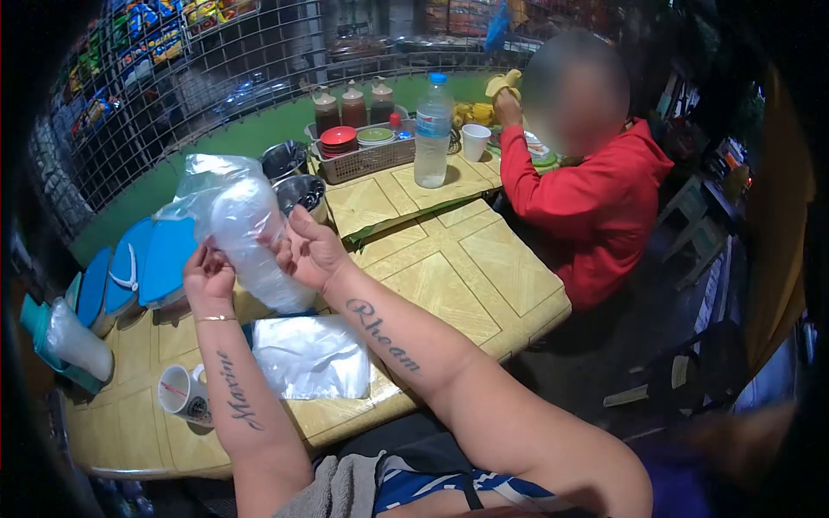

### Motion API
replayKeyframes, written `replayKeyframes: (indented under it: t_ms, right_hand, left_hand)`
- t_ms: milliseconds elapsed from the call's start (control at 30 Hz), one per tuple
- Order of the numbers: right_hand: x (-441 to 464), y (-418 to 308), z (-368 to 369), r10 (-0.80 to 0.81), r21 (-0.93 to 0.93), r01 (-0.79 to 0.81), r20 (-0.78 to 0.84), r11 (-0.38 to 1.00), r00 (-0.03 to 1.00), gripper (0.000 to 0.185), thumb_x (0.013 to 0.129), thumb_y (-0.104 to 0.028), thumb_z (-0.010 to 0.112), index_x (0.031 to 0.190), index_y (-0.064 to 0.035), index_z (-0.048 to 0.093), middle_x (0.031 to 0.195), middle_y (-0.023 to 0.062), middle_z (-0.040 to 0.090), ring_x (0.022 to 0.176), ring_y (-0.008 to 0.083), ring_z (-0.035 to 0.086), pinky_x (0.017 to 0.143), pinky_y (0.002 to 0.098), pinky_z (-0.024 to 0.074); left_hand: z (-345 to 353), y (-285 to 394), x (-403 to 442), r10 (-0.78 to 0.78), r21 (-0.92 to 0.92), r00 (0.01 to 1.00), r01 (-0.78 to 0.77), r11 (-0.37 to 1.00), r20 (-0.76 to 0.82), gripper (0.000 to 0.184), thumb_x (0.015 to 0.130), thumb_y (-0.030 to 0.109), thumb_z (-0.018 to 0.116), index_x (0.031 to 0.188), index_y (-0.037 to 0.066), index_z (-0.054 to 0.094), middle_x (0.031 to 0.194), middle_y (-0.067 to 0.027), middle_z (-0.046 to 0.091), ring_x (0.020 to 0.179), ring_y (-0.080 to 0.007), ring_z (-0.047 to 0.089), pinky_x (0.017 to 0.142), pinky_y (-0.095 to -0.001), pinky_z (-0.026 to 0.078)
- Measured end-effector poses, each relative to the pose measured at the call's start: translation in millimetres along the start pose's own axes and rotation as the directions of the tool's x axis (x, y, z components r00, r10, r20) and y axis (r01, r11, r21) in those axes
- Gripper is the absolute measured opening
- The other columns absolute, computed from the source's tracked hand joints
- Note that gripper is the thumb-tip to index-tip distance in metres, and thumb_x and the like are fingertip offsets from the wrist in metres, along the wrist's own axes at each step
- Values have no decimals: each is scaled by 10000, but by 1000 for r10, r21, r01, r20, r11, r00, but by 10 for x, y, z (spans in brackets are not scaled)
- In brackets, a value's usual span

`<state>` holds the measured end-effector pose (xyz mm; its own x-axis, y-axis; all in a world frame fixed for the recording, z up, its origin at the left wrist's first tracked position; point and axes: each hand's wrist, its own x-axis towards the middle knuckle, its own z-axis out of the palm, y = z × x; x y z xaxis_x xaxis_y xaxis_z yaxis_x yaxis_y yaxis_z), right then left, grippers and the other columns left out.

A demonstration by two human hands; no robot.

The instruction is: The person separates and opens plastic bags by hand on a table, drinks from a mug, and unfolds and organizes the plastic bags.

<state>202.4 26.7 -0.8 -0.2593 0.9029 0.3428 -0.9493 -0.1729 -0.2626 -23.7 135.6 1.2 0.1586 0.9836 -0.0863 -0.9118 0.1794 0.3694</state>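
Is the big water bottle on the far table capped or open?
Capped: the blue cap sits on the neck of the bottle, which stands upright on the far table.

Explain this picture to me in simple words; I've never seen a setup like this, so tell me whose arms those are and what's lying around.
There is no robot here. A person wears a camera on their head, looking forward and down, so the bare arms are the wearer's own. It gives this single view.

The left hand grips a clear plastic bundle and the right hand is at its other side. What is inside is hard to tell.

On the yellow table, below the bundle, lies a flat pile of plastic. A cup stands beside the left forearm, and blue-lidded containers are at the left. Farther off are a water bottle and a basket with dishes.

The person in red is someone else, holding what looks like a banana.
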Motion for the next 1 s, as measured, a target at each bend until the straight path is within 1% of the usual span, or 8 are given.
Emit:
replayKeyframes:
  t_ms: [167, 267, 367, 400, 567, 767, 833, 1000]
  right_hand:
    - [-144, 92, -108, -60, -47, 58, -56, 997, 997, 909, 903, -288, 667, 1510, -294, -10, 1326, 101, 478, 1001, 245, 621, 523, 230, 431]
    - [-293, 98, -158, -86, -56, 86, -1, 995, 996, 838, 930, -269, 616, 1534, -306, 35, 1482, 59, 348, 1070, 277, 610, 583, 242, 415]
    - [-417, 101, -319, -65, -21, 68, 132, 997, 989, 748, 927, -268, 617, 1523, -301, 166, 1465, 56, 373, 1042, 265, 629, 553, 232, 403]
    - [-392, 119, -386, -27, 25, 25, 105, 999, 994, 615, 934, -267, 611, 1480, -246, 326, 1404, 51, 461, 978, 239, 658, 523, 207, 392]
    - [-376, -5, -433, 37, -71, -37, 4, 997, 999, 622, 925, -325, 630, 1461, -137, 376, 1167, 5, 620, 763, 103, 656, 473, 167, 426]
    - [-296, -142, -621, -21, -218, -30, -228, 975, 973, 414, 947, -319, 605, 1283, -84, 547, 1085, 40, 651, 716, 113, 645, 497, 195, 456]
    - [-298, -128, -599, -39, -285, -46, -285, 957, 958, 363, 950, -324, 602, 1212, -72, 586, 1075, 49, 652, 722, 129, 649, 509, 214, 471]
    - [-428, -229, -206, -39, -566, -205, -389, 799, 921, 566, 936, -512, 538, 1244, -39, 574, 1024, 78, 664, 751, 150, 651, 546, 233, 518]
  left_hand:
    - [-186, -302, -143, -69, -16, 987, 67, 998, -144, 141, 923, 19, 494, 1012, -16, 598, 907, -77, 631, 530, -55, 456, 361, -114, 302]
    - [-332, -360, -194, -142, 48, 981, 149, 988, -135, 144, 918, 18, 483, 995, -3, 602, 872, -67, 623, 526, -50, 459, 362, -121, 305]
    - [-425, -431, -259, -106, 129, 984, 125, 984, -146, 149, 914, 18, 471, 970, 14, 609, 849, -65, 623, 511, -48, 453, 355, -131, 309]
    - [-446, -434, -283, -109, 129, 982, 130, 983, -155, 151, 914, 18, 468, 964, 20, 611, 845, -65, 625, 507, -49, 452, 354, -135, 313]
    - [-615, -388, -242, -196, 164, 976, 180, 970, 90, 129, 894, 23, 524, 957, 76, 622, 865, -31, 652, 581, -48, 544, 372, -146, 358]
    - [-361, -558, -393, 3, 307, 993, -41, 951, 122, 211, 846, -12, 564, 1002, 118, 620, 873, -15, 655, 620, -57, 574, 393, -138, 364]
    - [-266, -639, -501, 267, 550, 962, -250, 797, 50, 299, 803, -33, 537, 1051, 134, 533, 784, -6, 599, 581, -84, 556, 407, -174, 359]
    - [-137, -669, -627, 378, 631, 917, -368, 683, 126, 318, 783, -15, 520, 1099, 27, 526, 853, -58, 609, 643, -125, 566, 497, -249, 434]
